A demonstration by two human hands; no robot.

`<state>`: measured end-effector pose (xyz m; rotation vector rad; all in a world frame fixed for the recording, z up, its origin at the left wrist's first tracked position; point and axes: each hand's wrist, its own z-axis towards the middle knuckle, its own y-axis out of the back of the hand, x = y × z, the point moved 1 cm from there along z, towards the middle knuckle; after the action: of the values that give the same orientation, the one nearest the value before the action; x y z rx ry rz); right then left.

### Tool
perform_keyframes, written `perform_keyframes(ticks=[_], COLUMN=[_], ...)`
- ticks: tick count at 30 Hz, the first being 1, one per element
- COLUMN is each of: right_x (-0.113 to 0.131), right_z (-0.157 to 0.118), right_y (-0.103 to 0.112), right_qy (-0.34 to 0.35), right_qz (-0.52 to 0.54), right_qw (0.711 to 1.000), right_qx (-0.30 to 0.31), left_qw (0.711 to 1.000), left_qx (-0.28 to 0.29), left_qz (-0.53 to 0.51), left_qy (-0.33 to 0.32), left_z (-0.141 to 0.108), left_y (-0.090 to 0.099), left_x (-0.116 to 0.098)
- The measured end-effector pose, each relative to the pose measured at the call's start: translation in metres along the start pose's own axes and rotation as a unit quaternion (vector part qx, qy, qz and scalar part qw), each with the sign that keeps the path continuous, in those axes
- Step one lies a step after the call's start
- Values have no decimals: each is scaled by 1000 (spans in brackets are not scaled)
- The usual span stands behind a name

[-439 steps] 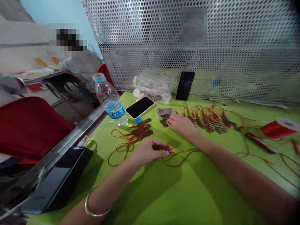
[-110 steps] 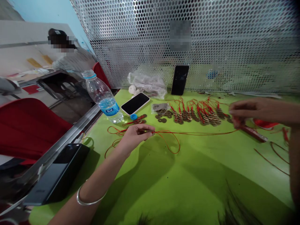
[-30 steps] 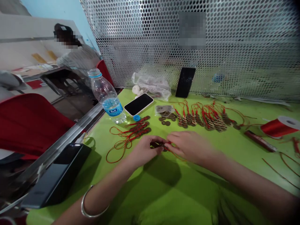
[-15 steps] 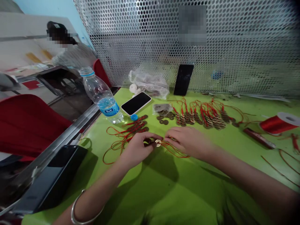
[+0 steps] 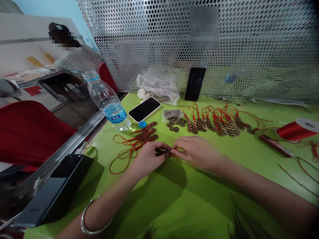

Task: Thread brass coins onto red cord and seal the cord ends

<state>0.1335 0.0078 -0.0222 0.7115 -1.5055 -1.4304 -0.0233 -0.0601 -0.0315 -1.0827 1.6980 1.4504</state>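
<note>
My left hand is closed in a pinch, its fingertips around a coin that is mostly hidden now. Red cord runs from the meeting fingertips under my right hand, whose thumb and fingers are pinched on it. The two hands touch or nearly touch above the green table. Just left of my left hand lie finished-looking strings of coins with looped red cords. Beyond the hands are loose coins by a small clear bag, and a row of coin strings with red cords.
A water bottle without its cap, a blue cap and a white-edged phone stand or lie at left. Another phone leans on the perforated metal panel. A red cord spool is right. A person sits far left.
My right hand has moved slightly left, closer to my left fingertips. The coin that showed its face between the hands is now turned and mostly covered by fingers.
</note>
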Motion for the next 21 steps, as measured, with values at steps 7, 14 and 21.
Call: perform_keyframes(ticks=[7,14,21], right_x=[-9,-12,-27], right_z=[3,4,1], right_y=[-1,0,13], right_qy=[-13,-6,-20], right_qz=[80,111,104], right_qw=[997,993,992], right_qx=[-4,-27,-65], left_qw=[999,981,942], left_qx=[12,-23,-36], left_qz=[27,185,320], left_qy=[-15,-54,-93], left_z=[1,-2,-5], left_y=[2,3,7], left_x=[4,8,8])
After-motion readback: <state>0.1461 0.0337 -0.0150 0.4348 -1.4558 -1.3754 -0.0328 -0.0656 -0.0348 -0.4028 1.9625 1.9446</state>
